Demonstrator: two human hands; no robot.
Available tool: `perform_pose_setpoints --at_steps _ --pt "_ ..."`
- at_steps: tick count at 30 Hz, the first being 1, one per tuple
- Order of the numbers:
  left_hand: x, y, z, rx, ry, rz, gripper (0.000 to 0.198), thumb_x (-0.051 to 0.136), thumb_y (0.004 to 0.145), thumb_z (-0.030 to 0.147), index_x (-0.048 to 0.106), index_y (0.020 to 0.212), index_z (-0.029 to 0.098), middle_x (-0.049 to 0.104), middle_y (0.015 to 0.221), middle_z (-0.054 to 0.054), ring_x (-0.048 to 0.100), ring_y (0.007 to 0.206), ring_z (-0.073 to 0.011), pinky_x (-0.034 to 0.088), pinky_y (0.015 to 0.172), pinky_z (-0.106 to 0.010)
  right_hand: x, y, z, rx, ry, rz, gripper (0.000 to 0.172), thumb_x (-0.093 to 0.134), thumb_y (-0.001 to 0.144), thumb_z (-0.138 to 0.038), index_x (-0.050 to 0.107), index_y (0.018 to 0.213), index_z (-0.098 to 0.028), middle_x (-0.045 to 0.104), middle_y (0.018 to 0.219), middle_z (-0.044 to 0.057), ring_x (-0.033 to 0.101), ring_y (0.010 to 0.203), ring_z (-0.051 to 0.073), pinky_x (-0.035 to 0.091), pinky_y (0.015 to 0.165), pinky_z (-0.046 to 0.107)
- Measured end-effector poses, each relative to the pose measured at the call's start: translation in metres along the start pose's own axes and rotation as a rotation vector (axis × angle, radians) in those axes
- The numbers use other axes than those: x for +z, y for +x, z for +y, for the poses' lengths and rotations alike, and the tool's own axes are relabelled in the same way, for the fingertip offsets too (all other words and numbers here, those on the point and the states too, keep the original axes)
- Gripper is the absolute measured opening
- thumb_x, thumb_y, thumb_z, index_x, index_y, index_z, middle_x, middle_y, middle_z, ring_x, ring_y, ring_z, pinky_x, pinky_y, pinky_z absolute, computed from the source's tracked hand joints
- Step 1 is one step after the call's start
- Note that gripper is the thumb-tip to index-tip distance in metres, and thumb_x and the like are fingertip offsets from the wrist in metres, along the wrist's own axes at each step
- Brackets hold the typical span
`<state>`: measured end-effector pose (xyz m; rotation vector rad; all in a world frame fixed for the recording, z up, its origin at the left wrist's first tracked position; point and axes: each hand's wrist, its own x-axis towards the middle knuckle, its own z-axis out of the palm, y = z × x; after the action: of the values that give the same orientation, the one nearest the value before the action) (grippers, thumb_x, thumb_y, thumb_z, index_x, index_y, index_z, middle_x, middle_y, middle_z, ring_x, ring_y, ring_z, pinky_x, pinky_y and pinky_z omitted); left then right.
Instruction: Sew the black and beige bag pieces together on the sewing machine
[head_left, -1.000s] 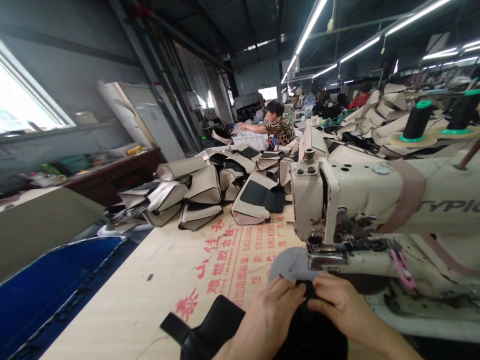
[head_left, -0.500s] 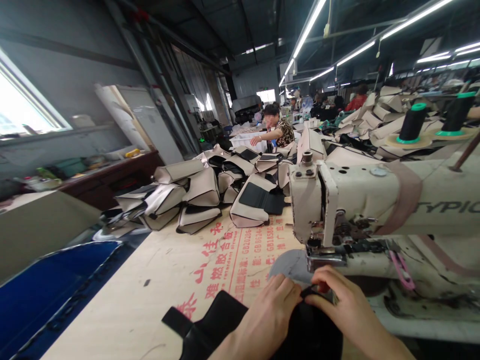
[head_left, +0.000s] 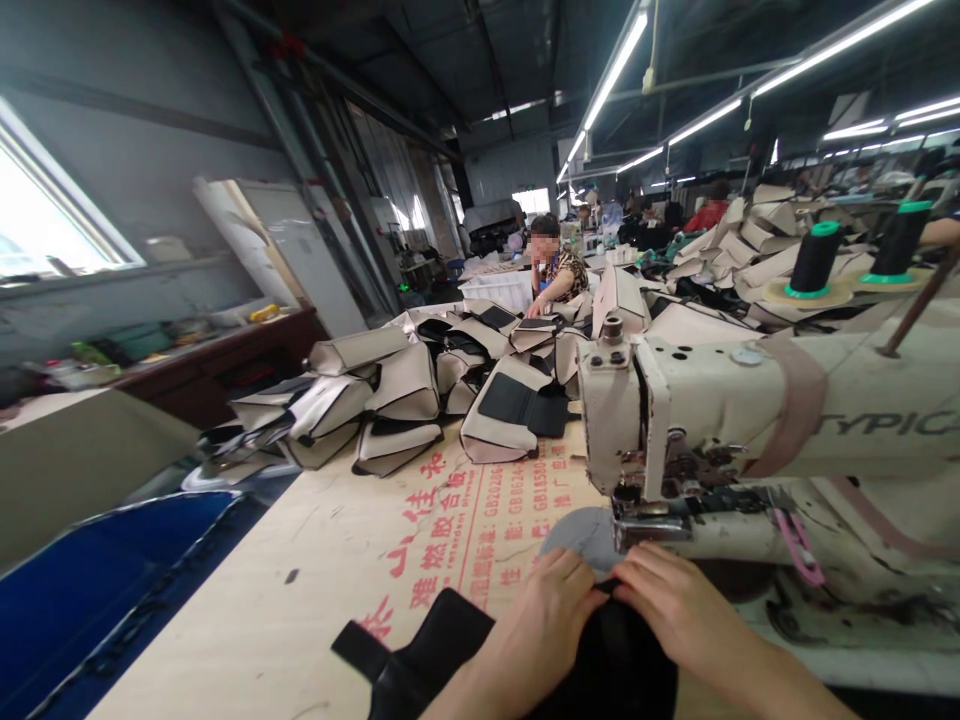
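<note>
A black bag piece hangs between my two hands at the front of the sewing machine. With fingers closed, my left hand grips its upper edge from the left. My right hand pinches the same edge, close beside the left one. Both thumbs are hidden or nearly so. The edge lies just below the machine's needle area and the round grey plate. To the left, a black flap with a strap rests on the plywood table; whether it joins the held piece is hidden behind my left arm.
Beige bags with black edging are heaped at the table's far side. A blue-lined bin stands at the left. Black thread cones stand behind the machine. Beyond the heap, a co-worker reaches toward the bags.
My right hand has turned over the edge, its fingers now lying closer to my left hand. The co-worker's outstretched arm has come down onto the bags.
</note>
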<state>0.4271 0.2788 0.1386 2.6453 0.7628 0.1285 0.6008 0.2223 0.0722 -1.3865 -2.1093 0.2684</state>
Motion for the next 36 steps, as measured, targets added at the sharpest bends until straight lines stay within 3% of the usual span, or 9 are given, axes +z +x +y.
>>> perform_pose_setpoints --at_steps 5,12,15,19,22,25,29,33,36 --pt "0.004 -0.002 -0.003 -0.04 -0.031 0.028 0.022 0.035 0.088 0.017 0.056 0.082 0.018 0.059 0.09 -0.006 0.053 0.085 -0.0184 0.043 0.075 -0.029 0.002 0.005 -0.003 -0.014 0.08 -0.004 0.013 0.054 0.083 -0.008 0.055 0.093 -0.017 0.058 0.094 0.003 0.054 0.089 0.019 0.045 0.078 0.03" --pt "0.007 0.0 -0.01 -0.088 -0.074 0.111 0.02 0.038 0.086 0.022 0.056 0.077 0.019 0.061 0.086 -0.005 0.056 0.079 -0.0169 0.044 0.07 -0.027 0.01 0.009 -0.002 -0.005 -0.038 0.08 0.013 0.055 0.078 -0.003 0.055 0.08 -0.016 0.058 0.084 0.003 0.055 0.08 0.02 0.045 0.071 0.029" --pt "-0.003 -0.008 -0.013 -0.101 -0.106 0.037 0.016 0.043 0.083 0.021 0.059 0.083 0.021 0.063 0.089 -0.002 0.057 0.082 -0.0163 0.045 0.073 -0.025 0.01 0.007 -0.002 -0.013 -0.018 0.117 0.012 0.053 0.08 -0.004 0.056 0.082 -0.016 0.058 0.083 0.003 0.054 0.08 0.019 0.044 0.073 0.029" --pt "-0.011 -0.014 -0.021 -0.096 -0.07 -0.07 0.054 0.044 0.07 0.004 0.054 0.116 0.029 0.059 0.118 0.0 0.053 0.108 -0.0191 0.039 0.094 -0.032 0.006 0.003 -0.003 0.005 0.014 0.161 0.012 0.047 0.087 -0.011 0.056 0.081 -0.016 0.057 0.08 0.003 0.053 0.077 0.019 0.041 0.07 0.029" --pt "-0.015 -0.006 -0.031 -0.011 -0.156 -0.209 0.069 0.039 0.061 -0.002 0.053 0.12 0.032 0.055 0.125 0.005 0.048 0.116 -0.0165 0.034 0.1 -0.031 0.003 0.003 -0.004 0.006 0.061 0.144 0.018 0.042 0.092 -0.017 0.056 0.08 -0.016 0.056 0.078 0.003 0.052 0.076 0.018 0.039 0.068 0.029" --pt "-0.025 0.003 -0.04 0.043 -0.288 -0.336 0.062 0.04 0.066 0.002 0.056 0.115 0.036 0.058 0.12 0.009 0.053 0.111 -0.015 0.038 0.096 -0.029 0.0 0.004 -0.003 0.019 0.096 0.127 0.025 0.039 0.094 -0.021 0.056 0.076 -0.016 0.055 0.075 0.002 0.052 0.074 0.017 0.037 0.065 0.028" --pt "-0.03 0.003 -0.046 -0.04 -0.342 -0.387 0.034 0.045 0.083 0.03 0.057 0.114 0.031 0.066 0.105 0.006 0.06 0.091 -0.0165 0.044 0.081 -0.026 -0.006 0.005 -0.002 0.087 0.188 0.124 0.027 0.039 0.095 -0.026 0.059 0.079 -0.017 0.057 0.076 0.001 0.053 0.072 0.015 0.038 0.065 0.025" --pt "-0.016 0.005 -0.054 -0.096 -0.261 -0.232 0.04 0.033 0.089 0.042 0.065 0.087 0.018 0.063 0.074 0.005 0.053 0.063 -0.0111 0.04 0.059 -0.019 -0.008 0.006 -0.002 0.198 0.325 0.137 0.028 0.041 0.094 -0.03 0.06 0.077 -0.018 0.058 0.073 0.001 0.054 0.069 0.015 0.037 0.065 0.024" --pt "-0.016 0.025 -0.062 -0.064 -0.119 -0.186 0.046 0.033 0.089 0.042 0.062 0.067 0.015 0.051 0.056 0.006 0.045 0.053 -0.0087 0.036 0.053 -0.018 0.004 0.008 -0.003 0.328 0.48 0.207 0.034 0.043 0.092 -0.038 0.059 0.07 -0.017 0.058 0.069 0.001 0.053 0.066 0.015 0.038 0.063 0.024"
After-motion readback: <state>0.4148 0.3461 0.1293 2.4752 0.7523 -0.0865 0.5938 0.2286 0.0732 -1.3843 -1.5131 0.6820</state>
